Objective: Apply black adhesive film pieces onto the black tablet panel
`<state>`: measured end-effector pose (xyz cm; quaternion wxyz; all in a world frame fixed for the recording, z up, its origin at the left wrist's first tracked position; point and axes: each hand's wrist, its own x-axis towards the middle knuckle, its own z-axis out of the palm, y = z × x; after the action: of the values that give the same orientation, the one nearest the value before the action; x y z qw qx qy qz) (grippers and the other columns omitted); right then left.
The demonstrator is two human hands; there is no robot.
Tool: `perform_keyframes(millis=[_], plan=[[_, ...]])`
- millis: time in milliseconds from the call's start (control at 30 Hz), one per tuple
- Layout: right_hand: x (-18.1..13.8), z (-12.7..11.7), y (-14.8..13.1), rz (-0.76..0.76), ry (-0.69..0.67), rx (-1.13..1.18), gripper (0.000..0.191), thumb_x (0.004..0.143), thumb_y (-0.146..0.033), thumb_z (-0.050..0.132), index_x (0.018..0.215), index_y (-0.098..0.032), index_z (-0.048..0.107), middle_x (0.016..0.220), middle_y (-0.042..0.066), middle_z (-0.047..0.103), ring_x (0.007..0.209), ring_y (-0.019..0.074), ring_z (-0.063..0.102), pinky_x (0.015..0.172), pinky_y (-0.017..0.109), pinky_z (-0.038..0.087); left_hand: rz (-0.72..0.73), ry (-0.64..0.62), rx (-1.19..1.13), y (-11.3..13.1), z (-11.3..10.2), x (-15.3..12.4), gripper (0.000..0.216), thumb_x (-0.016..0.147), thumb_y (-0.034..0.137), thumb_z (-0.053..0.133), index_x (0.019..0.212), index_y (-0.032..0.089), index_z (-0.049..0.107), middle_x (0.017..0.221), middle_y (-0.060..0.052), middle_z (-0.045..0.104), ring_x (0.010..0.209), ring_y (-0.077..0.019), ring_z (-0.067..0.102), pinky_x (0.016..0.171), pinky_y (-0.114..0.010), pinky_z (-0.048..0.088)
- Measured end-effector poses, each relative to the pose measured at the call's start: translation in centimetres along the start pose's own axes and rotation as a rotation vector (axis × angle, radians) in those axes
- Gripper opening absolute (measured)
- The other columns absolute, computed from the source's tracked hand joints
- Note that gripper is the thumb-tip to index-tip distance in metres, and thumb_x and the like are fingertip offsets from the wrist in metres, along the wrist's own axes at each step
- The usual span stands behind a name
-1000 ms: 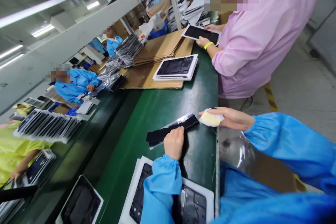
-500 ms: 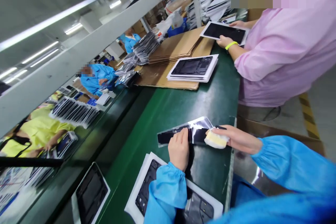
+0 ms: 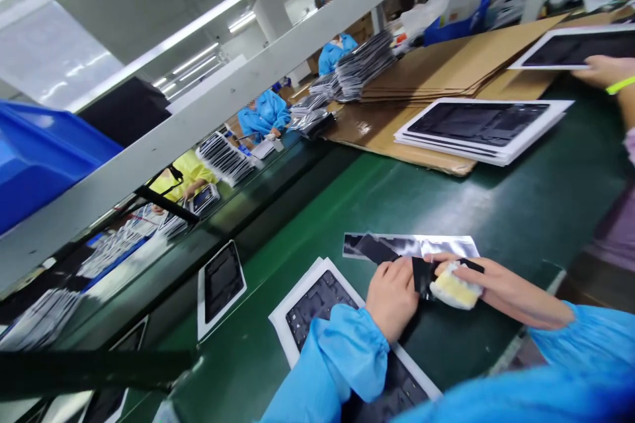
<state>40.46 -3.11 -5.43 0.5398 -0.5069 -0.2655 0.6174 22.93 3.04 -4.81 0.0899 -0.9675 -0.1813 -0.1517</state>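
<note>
Pressing down on a dark glossy strip (image 3: 381, 252), the left hand (image 3: 391, 296) lies with fingers curled over the strip's near end, on the green counter (image 3: 317, 211). Just right of it, the right hand (image 3: 501, 287) is closed around a yellow-and-white sponge (image 3: 454, 287), which touches the strip's shiny far part. Under the left forearm rests a white tray (image 3: 297, 304) of dark parts. Well beyond both hands, a stack of white trays (image 3: 486, 129) sits on cardboard (image 3: 397, 139), and another person's hand (image 3: 608, 69) holds a tablet (image 3: 570, 49).
</note>
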Motion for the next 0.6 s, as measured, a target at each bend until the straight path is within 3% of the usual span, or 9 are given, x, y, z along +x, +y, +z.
perform_keyframes(millis=[100,167,267,367,500,600], plan=[[0.7,-0.7,0.2,0.005,0.001,-0.131,0.031,0.036,-0.044,0.065,0.058,-0.023,0.066,0.101,0.008,0.061,0.075,0.0259,0.059,0.068,0.037,0.045,-0.157,-0.051,0.008,-1.0,-1.1,-0.2,0.035,0.083,0.013,0.043,0.113,0.030,0.050,0.117,0.004,0.057,0.104,-0.0237,0.055,0.075,-0.041,0.049],[1.1,-1.1,0.4,-0.013,-0.027,-0.256,0.033,0.038,-0.048,0.062,0.059,-0.023,0.067,0.103,0.008,0.060,0.075,0.0259,0.059,0.067,0.035,0.046,-0.274,-0.038,-0.056,-1.5,-2.4,-0.1,0.035,0.085,0.017,0.041,0.116,0.031,0.048,0.114,0.006,0.058,0.097,-0.0211,0.059,0.071,-0.038,0.051],[1.4,-1.2,0.5,-0.044,-0.068,-0.365,0.032,0.042,-0.049,0.059,0.061,-0.024,0.067,0.100,0.007,0.062,0.077,0.0260,0.058,0.068,0.035,0.045,-0.403,-0.012,-0.260,-1.6,-4.1,0.6,0.027,0.087,0.032,0.039,0.111,0.038,0.051,0.093,0.012,0.066,0.077,-0.0139,0.064,0.061,-0.029,0.052],[1.3,-0.7,0.1,-0.044,-0.085,-0.416,0.027,0.044,-0.046,0.059,0.063,-0.028,0.067,0.093,0.004,0.065,0.078,0.0261,0.058,0.072,0.035,0.044,-0.406,-0.054,-0.391,-1.1,-4.8,1.0,0.019,0.085,0.038,0.043,0.095,0.039,0.060,0.076,0.014,0.067,0.067,-0.0112,0.065,0.055,-0.026,0.051],[1.2,-0.7,-0.6,-0.029,-0.142,-0.557,0.024,0.044,-0.047,0.059,0.063,-0.035,0.066,0.085,0.003,0.066,0.084,0.0279,0.056,0.080,0.038,0.038,-0.345,-0.126,-0.414,-0.6,-4.7,0.6,0.015,0.082,0.032,0.052,0.092,0.031,0.063,0.080,0.006,0.069,0.070,-0.0137,0.065,0.055,-0.026,0.049],[1.9,-2.1,0.1,0.027,-0.261,-0.639,0.011,0.040,-0.041,0.064,0.052,-0.039,0.064,0.088,0.004,0.066,0.088,0.0288,0.054,0.079,0.037,0.038,-0.314,-0.161,-0.416,-0.4,-5.2,-0.6,0.013,0.081,0.028,0.054,0.090,0.027,0.063,0.080,0.004,0.069,0.072,-0.0149,0.066,0.055,-0.025,0.047]])
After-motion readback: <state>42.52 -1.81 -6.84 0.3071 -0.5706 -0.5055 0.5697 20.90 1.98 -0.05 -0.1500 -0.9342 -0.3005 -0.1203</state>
